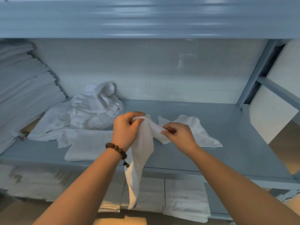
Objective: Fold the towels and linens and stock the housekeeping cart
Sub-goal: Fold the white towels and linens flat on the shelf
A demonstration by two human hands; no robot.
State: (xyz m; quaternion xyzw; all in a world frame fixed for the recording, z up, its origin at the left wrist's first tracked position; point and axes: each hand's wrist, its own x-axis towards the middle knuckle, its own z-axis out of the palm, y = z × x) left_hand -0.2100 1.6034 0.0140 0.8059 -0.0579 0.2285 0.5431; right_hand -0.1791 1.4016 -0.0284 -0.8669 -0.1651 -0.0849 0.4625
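Note:
A small white towel (139,163) hangs in front of the grey-blue shelf (227,143), its lower end dangling past the shelf's front edge. My left hand (125,129), with a bead bracelet on its wrist, grips the towel's top edge. My right hand (178,133) pinches the same edge a little to the right. Another loose white cloth (199,127) lies flat on the shelf behind my right hand. A folded white towel (89,143) lies on the shelf left of my left arm.
A crumpled heap of white linen (90,111) sits at the back left of the shelf. A tall leaning stack of folded linens (24,88) fills the left end. Folded towels (185,198) lie on the shelf below. A metal upright (254,75) bounds the right side.

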